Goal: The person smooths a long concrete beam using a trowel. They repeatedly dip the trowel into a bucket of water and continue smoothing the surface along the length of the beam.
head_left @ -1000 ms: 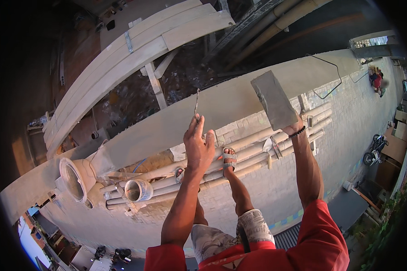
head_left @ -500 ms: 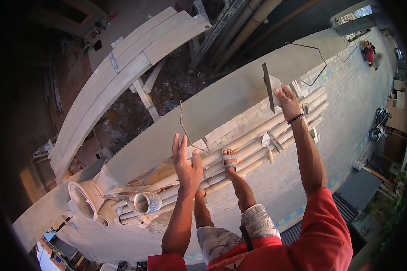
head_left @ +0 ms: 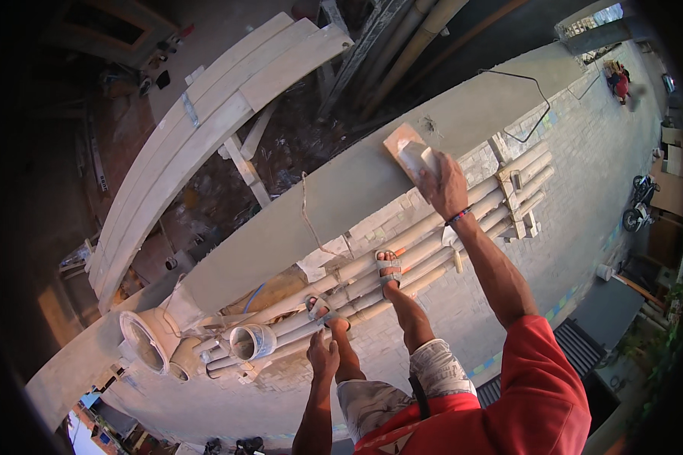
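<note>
My right hand [head_left: 445, 188] is closed around the handle of a plastering float [head_left: 398, 140]. The float's flat blade lies at the smooth grey plaster surface [head_left: 341, 178]; whether it touches all along is hard to tell. Just beyond it, a rough dark patch [head_left: 428, 123] marks the plaster. Down beside my left leg hangs my left hand [head_left: 323, 355], its fingers loosely bent and apart, with nothing visible in it. A pointed trowel [head_left: 453, 241] rests on the bamboo poles [head_left: 421, 262], partly behind my right forearm.
Both my sandalled feet stand on the poles, high above a paved ground [head_left: 501, 303]. A bucket [head_left: 252, 342] and a larger tub [head_left: 146, 343] sit at the left. A curved wooden form [head_left: 205, 114] arches at the far left. Bent wires [head_left: 542, 98] stick out from the plaster.
My right hand has brought the float leftward and turned it from edge-on to flat by the plaster. My left hand has dropped from near the wall to beside my leg.
</note>
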The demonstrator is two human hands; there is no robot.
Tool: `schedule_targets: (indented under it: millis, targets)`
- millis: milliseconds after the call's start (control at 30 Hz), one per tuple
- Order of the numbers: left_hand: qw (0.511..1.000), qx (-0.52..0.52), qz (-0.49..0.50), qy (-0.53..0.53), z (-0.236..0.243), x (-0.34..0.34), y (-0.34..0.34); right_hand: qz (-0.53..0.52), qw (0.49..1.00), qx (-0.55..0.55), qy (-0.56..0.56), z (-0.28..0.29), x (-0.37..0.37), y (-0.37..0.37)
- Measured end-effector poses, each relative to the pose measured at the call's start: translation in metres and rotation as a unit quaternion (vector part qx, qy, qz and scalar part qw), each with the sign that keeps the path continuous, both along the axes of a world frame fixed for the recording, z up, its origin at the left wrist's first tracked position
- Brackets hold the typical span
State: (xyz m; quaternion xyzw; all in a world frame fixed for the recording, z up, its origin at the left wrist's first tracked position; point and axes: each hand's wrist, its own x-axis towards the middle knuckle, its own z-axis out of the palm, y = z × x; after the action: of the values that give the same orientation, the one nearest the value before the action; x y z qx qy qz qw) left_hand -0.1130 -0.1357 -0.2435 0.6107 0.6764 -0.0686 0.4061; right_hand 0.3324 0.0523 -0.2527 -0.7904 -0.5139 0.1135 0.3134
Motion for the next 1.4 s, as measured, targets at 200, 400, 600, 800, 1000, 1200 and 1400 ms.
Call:
schedule_targets:
  millis: [200, 400, 600, 800, 1000, 1200, 1400]
  targets:
    - [0.997, -0.056, 0.024, 0.044, -0.012, -0.039, -0.030, -0.128, 0.990, -0.059, 0.004, 0.004, 0.068, 0.038]
    - [0.993, -0.096, 0.050, 0.039, -0.025, -0.044, -0.041, 0.093, 0.991, -0.090, 0.037, -0.013, -0.065, 0.034]
    - [0.983, -0.102, 0.137, -0.060, -0.013, -0.042, -0.039, -0.064, 0.996, -0.037, 0.056, 0.020, 0.025, 0.030]
    - [0.980, -0.124, 0.158, -0.006, -0.030, -0.076, -0.070, -0.091, 0.991, -0.066, -0.065, -0.010, 0.076, 0.045]
    - [0.973, -0.145, 0.180, -0.013, -0.041, -0.082, -0.086, 0.128, 0.989, -0.075, 0.020, -0.007, -0.038, 0.024]
    - [0.950, -0.150, 0.263, -0.074, -0.041, -0.099, -0.106, -0.164, 0.982, -0.024, -0.089, 0.001, 0.134, 0.041]
    - [0.929, -0.171, 0.319, -0.081, -0.047, -0.112, -0.132, -0.113, 0.992, -0.054, -0.005, -0.020, 0.047, 0.051]
